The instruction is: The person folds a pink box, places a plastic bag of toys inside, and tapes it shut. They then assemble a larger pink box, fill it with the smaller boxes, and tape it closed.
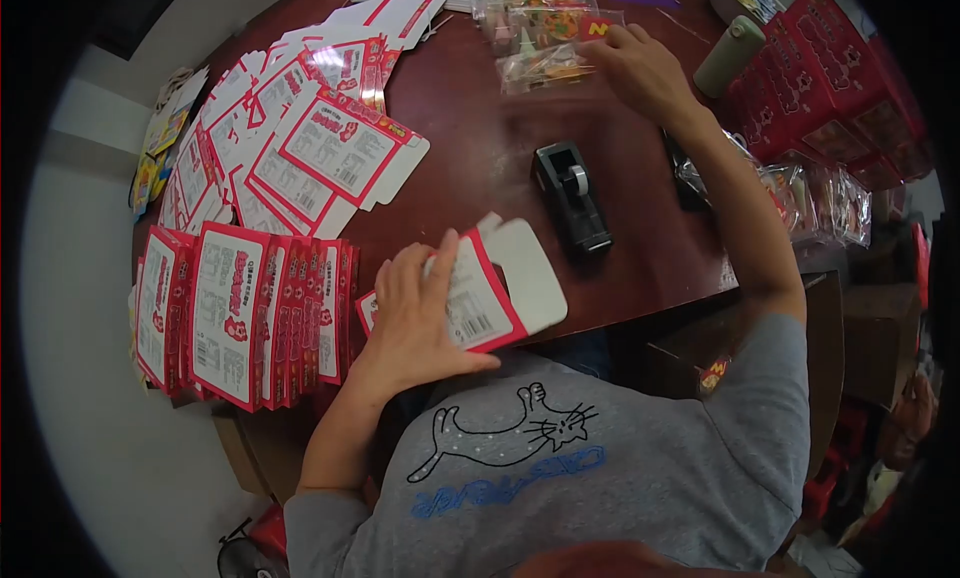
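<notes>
My left hand (415,323) lies over a red and white carton (478,298), its fingers and thumb gripping the printed panel. The carton's end faces right with its white flap (535,273) standing open. At the back, my right hand (648,76) has its fingers curled at the edge of a clear plastic packet (548,68) from a pile. A red label with a yellow mark (598,28) shows beside those fingers. Its fingertips are partly hidden. Between the two hands stands a black tape dispenser (573,200) with a roll in it.
Flat printed cartons (340,143) are spread over the table's left side. Formed cartons (228,313) stand in a row at front left. A green bottle (730,58), a large red display box (825,88) and more clear packets (815,198) are at right.
</notes>
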{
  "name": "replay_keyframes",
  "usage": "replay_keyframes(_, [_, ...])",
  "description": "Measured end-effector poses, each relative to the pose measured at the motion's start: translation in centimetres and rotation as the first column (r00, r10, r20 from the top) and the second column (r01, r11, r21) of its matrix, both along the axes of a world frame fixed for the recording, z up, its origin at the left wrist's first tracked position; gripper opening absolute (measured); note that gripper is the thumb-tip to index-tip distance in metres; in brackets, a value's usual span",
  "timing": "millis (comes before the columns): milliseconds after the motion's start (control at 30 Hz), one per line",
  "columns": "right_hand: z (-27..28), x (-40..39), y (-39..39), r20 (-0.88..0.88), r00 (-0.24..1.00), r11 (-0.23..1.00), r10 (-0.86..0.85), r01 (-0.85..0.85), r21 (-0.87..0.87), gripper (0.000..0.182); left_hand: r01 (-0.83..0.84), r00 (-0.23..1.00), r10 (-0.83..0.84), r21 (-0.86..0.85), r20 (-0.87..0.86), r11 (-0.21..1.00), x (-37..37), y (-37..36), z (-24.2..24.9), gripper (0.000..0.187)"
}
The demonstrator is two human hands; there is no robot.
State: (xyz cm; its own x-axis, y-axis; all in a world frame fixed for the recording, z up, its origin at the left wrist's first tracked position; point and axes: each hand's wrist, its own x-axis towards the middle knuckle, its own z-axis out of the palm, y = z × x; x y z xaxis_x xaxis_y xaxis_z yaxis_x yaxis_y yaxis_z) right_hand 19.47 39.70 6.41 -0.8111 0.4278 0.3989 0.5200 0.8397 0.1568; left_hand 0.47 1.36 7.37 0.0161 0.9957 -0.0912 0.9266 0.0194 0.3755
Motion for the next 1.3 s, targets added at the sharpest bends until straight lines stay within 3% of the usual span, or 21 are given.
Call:
replay_keyframes(33, [1.3,1.1,-3.5,-0.057,0.997,0.993,0.047,-0.041,0.114,0.04,-0.161,0.985,0.156,0.085,0.072,0.983,0.1,-0.1,0.2,0.14])
replay_keyframes(67, [2.5,2.2,-6.8,-0.107,0.989,0.971,0.1,-0.074,0.226,0.041,-0.221,0.973,0.213,0.097,0.091,0.97,0.3,0.1,-0.1,0.141])
replay_keyframes(100, [3.0,2.9,-9.6,-0.096,0.99,0.974,0.107,-0.085,0.209,0.041,-0.249,0.967,0.238,0.123,0.094,0.961,0.6,0.5,-0.5,0.142])
replay_keyframes(167, [3.4,4.0,-14.0,-0.085,0.991,0.854,0.108,-0.049,0.517,0.05,-0.269,0.963,0.258,0.189,0.079,0.944,1.6,1.1,-1.4,0.142])
replay_keyframes(433, [0.4,9.0,-20.8,-0.05,0.951,0.792,0.304,-0.223,0.569,0.046,-0.266,0.964,0.247,0.283,0.101,0.921,1.9,-0.1,-2.3,0.14])
replay_keyframes(633, [1.4,9.4,-20.8,0.023,0.923,0.84,0.385,-0.36,0.406,0.057,-0.244,0.97,0.221,0.414,0.104,0.877,1.8,-2.0,-3.0,0.138])
replay_keyframes(700, [2.3,9.4,-21.0,-0.186,0.937,0.952,0.295,-0.27,0.145,0.069,-0.227,0.974,0.207,0.481,0.094,0.847,1.5,-3.1,-3.0,0.136])
replay_keyframes(767, [3.6,9.6,-22.0,-0.316,0.938,0.959,0.145,-0.212,-0.189,0.074,-0.203,0.978,0.197,0.496,0.064,0.844,1.7,-3.7,-2.8,0.135])
replay_keyframes(800, [3.9,9.7,-22.4,-0.551,0.83,0.735,0.089,-0.428,-0.526,0.075,-0.175,0.983,0.182,0.519,0.037,0.837,1.7,-3.8,-2.7,0.133])
replay_keyframes(867, [4.3,9.4,-22.7,-0.715,0.695,0.365,-0.073,-0.649,-0.668,0.076,-0.189,0.98,0.197,0.519,0.039,0.834,2.0,-4.0,-3.0,0.134])
replay_keyframes(933, [4.6,8.5,-22.6,-0.499,0.685,0.299,-0.531,-0.4,-0.866,0.072,-0.187,0.98,0.191,0.527,0.047,0.829,2.3,-4.2,-3.3,0.135])
replay_keyframes(1000, [3.4,9.2,-22.1,-0.539,0.691,0.376,-0.482,-0.392,-0.84,0.066,-0.167,0.976,0.216,0.541,-0.028,0.824,2.7,-4.4,-3.1,0.135])
replay_keyframes(1100, [4.0,9.5,-22.0,-0.589,0.747,0.285,-0.31,-0.518,-0.807,0.061,-0.14,0.973,0.219,0.554,-0.078,0.821,2.5,-4.5,-3.2,0.127])
replay_keyframes(1167, [4.1,7.5,-23.4,-0.456,0.879,0.319,-0.142,-0.395,-0.862,0.065,-0.089,0.987,0.15,0.554,-0.064,0.828,3.5,-4.0,-3.4,0.126])
replay_keyframes(1233, [2.8,5.8,-24.6,-0.473,0.87,0.308,-0.138,-0.416,-0.856,0.067,-0.057,0.994,0.103,0.577,-0.047,0.814,4.5,-3.1,-3.2,0.13])
replay_keyframes(1267, [2.3,5.3,-24.7,-0.59,0.787,0.462,-0.181,-0.462,-0.757,0.069,-0.046,0.994,0.095,0.584,-0.053,0.81,4.3,-3.1,-3.0,0.13])
replay_keyframes(1300, [2.2,5.1,-24.6,-0.697,0.69,0.604,-0.195,-0.475,-0.639,0.07,-0.139,0.985,0.175,0.569,-0.009,0.81,4.0,-3.2,-2.8,0.132])
